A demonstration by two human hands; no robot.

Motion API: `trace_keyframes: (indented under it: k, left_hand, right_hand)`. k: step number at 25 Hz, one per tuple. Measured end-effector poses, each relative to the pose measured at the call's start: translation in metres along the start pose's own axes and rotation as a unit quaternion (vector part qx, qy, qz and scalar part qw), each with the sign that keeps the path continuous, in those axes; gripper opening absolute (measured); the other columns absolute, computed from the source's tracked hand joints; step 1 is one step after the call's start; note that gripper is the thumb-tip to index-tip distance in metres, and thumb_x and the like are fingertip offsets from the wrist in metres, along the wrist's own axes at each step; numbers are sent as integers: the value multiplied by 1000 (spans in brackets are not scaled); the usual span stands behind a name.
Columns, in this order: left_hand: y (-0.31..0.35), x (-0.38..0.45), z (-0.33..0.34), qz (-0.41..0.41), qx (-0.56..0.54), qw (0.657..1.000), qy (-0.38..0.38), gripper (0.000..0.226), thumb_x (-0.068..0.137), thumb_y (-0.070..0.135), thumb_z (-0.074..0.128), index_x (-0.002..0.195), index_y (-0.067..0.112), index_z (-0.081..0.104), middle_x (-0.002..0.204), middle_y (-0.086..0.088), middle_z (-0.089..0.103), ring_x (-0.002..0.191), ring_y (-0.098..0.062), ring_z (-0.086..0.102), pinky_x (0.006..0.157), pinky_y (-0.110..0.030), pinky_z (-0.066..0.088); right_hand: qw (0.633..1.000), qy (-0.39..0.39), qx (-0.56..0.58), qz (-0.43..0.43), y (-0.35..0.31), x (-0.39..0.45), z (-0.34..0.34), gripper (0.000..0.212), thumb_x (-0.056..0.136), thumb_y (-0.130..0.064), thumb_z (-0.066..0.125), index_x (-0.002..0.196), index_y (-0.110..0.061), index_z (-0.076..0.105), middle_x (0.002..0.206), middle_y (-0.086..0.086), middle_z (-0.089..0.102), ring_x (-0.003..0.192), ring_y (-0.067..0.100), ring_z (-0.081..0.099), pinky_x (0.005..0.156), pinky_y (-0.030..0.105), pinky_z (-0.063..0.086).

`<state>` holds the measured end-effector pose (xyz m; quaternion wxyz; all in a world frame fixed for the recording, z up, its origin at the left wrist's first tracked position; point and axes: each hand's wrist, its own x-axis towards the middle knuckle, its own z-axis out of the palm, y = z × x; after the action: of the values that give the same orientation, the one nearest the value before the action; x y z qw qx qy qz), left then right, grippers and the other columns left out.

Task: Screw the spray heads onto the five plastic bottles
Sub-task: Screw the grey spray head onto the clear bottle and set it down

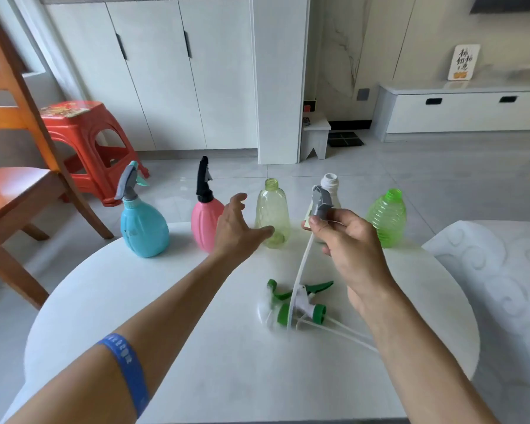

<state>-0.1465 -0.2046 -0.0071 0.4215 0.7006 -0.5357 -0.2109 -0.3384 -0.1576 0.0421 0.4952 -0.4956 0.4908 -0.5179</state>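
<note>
Place: a home, a living or dining room.
Floor: pale glossy tiles (380, 166) across the middle of the frame.
Storage: tall white cupboards (166, 71) with dark handles, upper left; a low drawer unit (465, 111), upper right.
Seating: a wooden chair (16, 166) at left edge; a red plastic stool (86, 139) beside it.
Table: round white top (196, 332), lower centre.
</note>
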Motion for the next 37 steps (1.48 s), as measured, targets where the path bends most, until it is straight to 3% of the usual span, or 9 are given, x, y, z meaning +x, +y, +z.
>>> trace_keyframes:
  k: [4,8,13,15,17,20,23,28,37]
  left_hand:
    - [7,35,39,-8,17,1000,-13,106,61,39,88,147,25,28,142,-5,46,128,-28,45,101,-41,43]
    - [-2,50,55,-34,-33,999,25,77,64,38,87,129,20,50,113,4,56,114,-23,56,82,-30,43]
    - [-5,17,44,38,-54,996,52,74,61,46,80,126,22,55,114,4,63,107,-14,57,84,-28,41]
    - [-1,-4,27,87,-19,995,47,76,60,49,78,127,20,54,112,4,60,105,-16,52,83,-29,39]
    - [1,-26,4,146,41,987,49,74,59,50,77,124,22,53,108,5,54,101,-18,46,81,-29,35]
    - [-15,-63,-38,178,138,970,93,69,56,49,73,118,26,53,106,8,47,95,-18,38,77,-27,31]
    - [-50,-95,-76,160,216,955,126,64,54,38,78,111,22,54,102,4,50,87,-25,45,70,-31,36]
    - [-75,-106,-96,110,320,935,103,67,53,34,85,112,13,59,115,-8,57,94,-33,51,73,-38,43]
    - [-74,-104,-93,111,318,938,85,74,54,34,82,120,13,58,131,-10,56,111,-37,53,82,-43,46]
  right_hand:
    - [998,59,13,-13,-3,17,-19,4,89,-21,69,93,-22,68,88,-5,78,74,-7,68,59,8,42]
    - [996,87,2,-32,-5,28,-30,4,90,-21,68,92,-23,65,84,-8,77,68,-10,66,54,6,41]
    - [993,109,19,-29,-7,32,-33,8,92,-22,66,100,-20,67,92,-7,77,71,-9,66,68,16,49]
    - [991,125,55,8,-8,29,-32,10,93,-20,65,101,-15,68,100,4,77,76,3,64,74,27,49]
    - [987,122,99,36,-10,23,-28,6,94,-18,64,98,-14,67,108,12,75,85,13,61,69,29,48]
    - [982,98,157,48,-7,7,-13,6,95,-19,63,100,-18,66,106,6,76,89,15,61,69,28,50]
    - [978,74,193,31,-6,-9,5,6,96,-24,61,101,-21,63,101,0,76,89,15,63,77,31,50]
    - [967,61,248,10,-5,-20,21,8,101,-25,52,100,-26,60,112,-1,72,93,14,63,81,31,46]
    - [977,26,211,-17,12,-19,39,11,102,-27,49,105,-25,59,113,-1,72,96,16,61,83,34,46]
